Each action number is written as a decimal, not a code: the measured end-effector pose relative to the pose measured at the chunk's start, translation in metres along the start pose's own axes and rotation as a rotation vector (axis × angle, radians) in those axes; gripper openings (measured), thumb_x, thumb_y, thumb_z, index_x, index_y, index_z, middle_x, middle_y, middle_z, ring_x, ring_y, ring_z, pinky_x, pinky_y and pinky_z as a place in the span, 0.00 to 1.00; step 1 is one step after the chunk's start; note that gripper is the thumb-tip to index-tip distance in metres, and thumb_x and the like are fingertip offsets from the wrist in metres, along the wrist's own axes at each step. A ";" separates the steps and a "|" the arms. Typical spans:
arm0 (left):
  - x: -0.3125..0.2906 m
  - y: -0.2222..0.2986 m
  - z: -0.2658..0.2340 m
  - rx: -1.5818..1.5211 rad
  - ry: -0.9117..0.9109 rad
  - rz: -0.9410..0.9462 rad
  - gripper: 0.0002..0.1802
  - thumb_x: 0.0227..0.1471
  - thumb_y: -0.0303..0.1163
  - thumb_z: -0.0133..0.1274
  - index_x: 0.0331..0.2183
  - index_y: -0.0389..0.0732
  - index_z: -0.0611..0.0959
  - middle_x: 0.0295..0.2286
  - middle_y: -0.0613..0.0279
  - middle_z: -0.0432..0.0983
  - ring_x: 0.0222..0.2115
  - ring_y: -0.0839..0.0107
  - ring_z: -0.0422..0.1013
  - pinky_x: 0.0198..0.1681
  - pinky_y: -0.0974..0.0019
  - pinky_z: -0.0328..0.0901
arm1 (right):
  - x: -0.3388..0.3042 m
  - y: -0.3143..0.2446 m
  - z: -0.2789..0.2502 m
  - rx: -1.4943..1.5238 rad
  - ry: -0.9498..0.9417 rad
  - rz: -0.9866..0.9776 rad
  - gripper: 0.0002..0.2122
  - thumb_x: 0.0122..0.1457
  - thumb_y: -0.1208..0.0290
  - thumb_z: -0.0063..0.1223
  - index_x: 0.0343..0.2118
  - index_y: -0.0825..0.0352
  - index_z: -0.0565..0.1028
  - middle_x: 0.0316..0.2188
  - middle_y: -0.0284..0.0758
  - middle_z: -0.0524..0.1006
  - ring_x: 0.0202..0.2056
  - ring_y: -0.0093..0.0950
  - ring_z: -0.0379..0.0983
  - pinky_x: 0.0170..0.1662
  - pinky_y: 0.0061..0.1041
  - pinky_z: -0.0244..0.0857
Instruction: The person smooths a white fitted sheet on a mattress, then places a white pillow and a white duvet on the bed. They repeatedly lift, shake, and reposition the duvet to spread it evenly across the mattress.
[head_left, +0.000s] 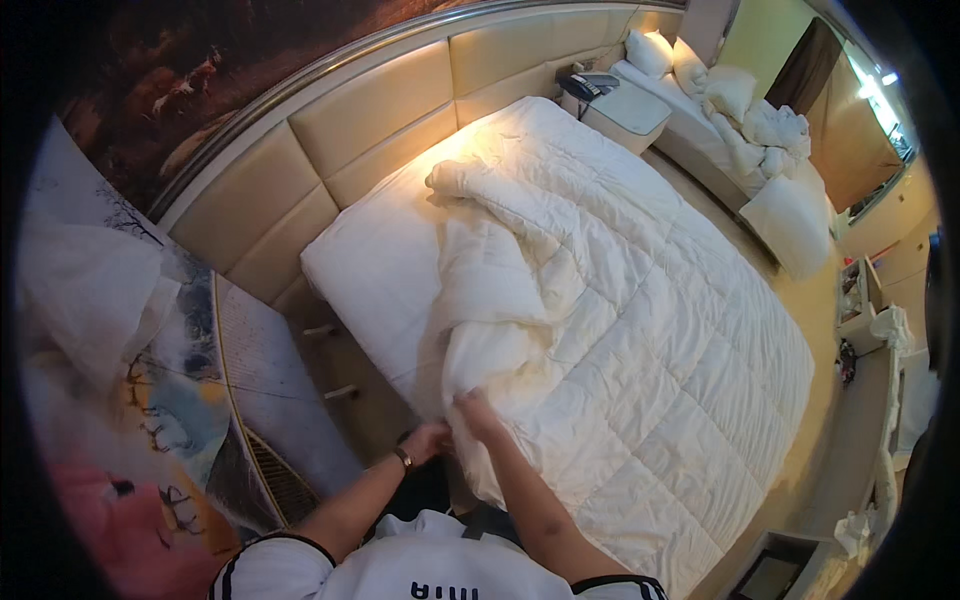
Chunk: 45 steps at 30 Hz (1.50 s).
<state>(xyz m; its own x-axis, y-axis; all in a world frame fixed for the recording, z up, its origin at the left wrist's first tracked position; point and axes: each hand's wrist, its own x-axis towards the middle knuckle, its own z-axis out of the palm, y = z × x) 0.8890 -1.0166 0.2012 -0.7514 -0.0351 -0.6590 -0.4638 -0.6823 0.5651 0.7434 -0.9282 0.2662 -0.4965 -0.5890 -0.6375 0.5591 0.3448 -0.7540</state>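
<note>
A white quilted duvet (640,340) covers most of the bed, its left edge folded over into a thick bunched roll (490,290). At the near left edge of the bed, my left hand (428,440), with a watch (403,458) at its wrist, is closed on the duvet's hanging edge. Just right of it and slightly higher, my right hand (478,415) grips the folded part of the duvet. Fabric hides some fingertips of both hands. Left of the fold, the white mattress (375,250) lies bare of the duvet.
A padded cream headboard (380,110) runs behind the bed. Beyond stands a bedside table (625,112) with a telephone (588,84), then a second bed with pillows (650,52) and rumpled bedding. A printed panel (270,370) is at left; a narrow floor strip (350,360) lies between.
</note>
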 end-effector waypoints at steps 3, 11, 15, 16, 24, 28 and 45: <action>0.045 0.094 -0.017 -0.542 -0.019 0.093 0.39 0.48 0.61 0.36 0.45 0.33 0.69 0.44 0.53 0.67 0.45 0.57 0.63 0.51 0.58 0.55 | 0.020 0.024 0.018 -0.227 -0.204 -0.217 0.17 0.45 0.72 0.50 0.40 0.73 0.69 0.34 0.40 0.72 0.38 0.33 0.67 0.43 0.27 0.60; 0.153 0.195 -0.117 -0.760 0.130 0.173 0.25 0.51 0.45 0.46 0.48 0.42 0.67 0.45 0.60 0.67 0.45 0.59 0.63 0.50 0.55 0.57 | -0.001 -0.001 0.078 -0.772 -0.648 -0.167 0.17 0.39 0.71 0.54 0.36 0.68 0.70 0.31 0.41 0.73 0.36 0.36 0.68 0.42 0.27 0.60; 0.153 0.241 -0.163 -0.803 0.403 0.463 0.17 0.49 0.28 0.50 0.44 0.40 0.70 0.38 0.62 0.70 0.38 0.65 0.66 0.44 0.61 0.61 | 0.027 0.073 0.077 -0.973 -0.502 -0.103 0.15 0.45 0.67 0.54 0.37 0.65 0.72 0.30 0.39 0.74 0.33 0.35 0.70 0.40 0.29 0.61; 0.128 0.267 -0.139 -0.685 0.406 0.578 0.17 0.49 0.25 0.50 0.43 0.40 0.71 0.36 0.63 0.70 0.36 0.67 0.67 0.42 0.63 0.62 | 0.034 0.076 0.069 -1.003 -0.498 0.036 0.15 0.46 0.67 0.53 0.38 0.64 0.72 0.31 0.40 0.74 0.34 0.34 0.70 0.40 0.29 0.62; -0.008 0.301 -0.148 0.127 0.042 0.580 0.15 0.44 0.24 0.50 0.39 0.34 0.76 0.36 0.60 0.74 0.35 0.71 0.69 0.43 0.71 0.60 | 0.097 -0.073 0.082 0.135 0.202 -0.145 0.18 0.56 0.63 0.44 0.47 0.67 0.67 0.39 0.38 0.72 0.41 0.30 0.68 0.43 0.31 0.64; -0.030 0.271 -0.105 0.514 -0.197 0.383 0.18 0.42 0.23 0.51 0.40 0.35 0.76 0.39 0.60 0.72 0.40 0.72 0.66 0.46 0.70 0.59 | 0.129 -0.168 0.113 0.452 0.093 0.158 0.26 0.57 0.51 0.38 0.51 0.69 0.62 0.40 0.40 0.71 0.43 0.33 0.67 0.49 0.36 0.59; 0.024 0.310 -0.204 0.474 0.567 0.120 0.49 0.34 0.48 0.58 0.51 0.28 0.56 0.36 0.47 0.70 0.35 0.60 0.69 0.39 0.62 0.64 | 0.210 -0.039 0.198 -0.262 -0.414 -0.387 0.11 0.50 0.82 0.46 0.39 0.72 0.69 0.33 0.38 0.74 0.34 0.28 0.71 0.37 0.25 0.66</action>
<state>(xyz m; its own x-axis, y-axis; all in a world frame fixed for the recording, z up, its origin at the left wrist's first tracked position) 0.8231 -1.3776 0.2597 -0.5117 -0.5483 -0.6615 -0.6427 -0.2667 0.7182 0.7487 -1.2099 0.1933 -0.3022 -0.9235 -0.2361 0.1829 0.1869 -0.9652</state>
